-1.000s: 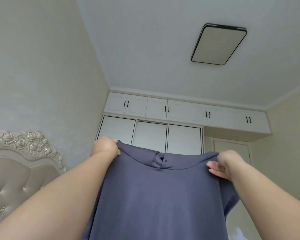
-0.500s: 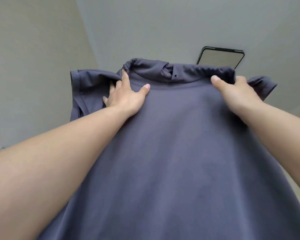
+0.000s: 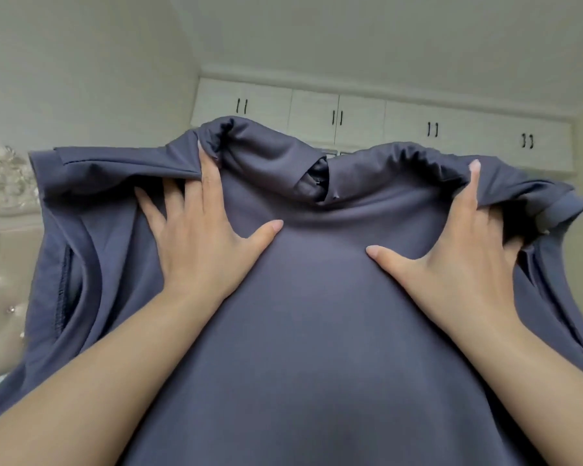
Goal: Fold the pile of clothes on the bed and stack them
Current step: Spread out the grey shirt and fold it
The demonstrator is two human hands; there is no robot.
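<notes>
A grey-blue collared shirt (image 3: 317, 348) is held up in front of me and fills most of the view, its collar (image 3: 283, 163) bunched along the top edge. My left hand (image 3: 199, 237) lies flat on the shirt's left shoulder, fingers spread and straight, fingertips tucked under the folded-back left sleeve (image 3: 91, 183). My right hand (image 3: 458, 250) lies the same way on the right shoulder, its outer fingers hidden under the right sleeve (image 3: 559, 203). Both thumbs point inward across the chest of the shirt. The bed and the pile of clothes are hidden behind the shirt.
A padded headboard (image 3: 0, 264) with carved roses stands at the left edge. White overhead cupboards (image 3: 360, 112) with black handles run along the far wall above the shirt. Plain wall and ceiling fill the rest.
The shirt has come down from ceiling height to cupboard level and closer to me. Both hands, which pinched the shoulders a second ago, now lie spread flat with the sleeves folded over their fingers.
</notes>
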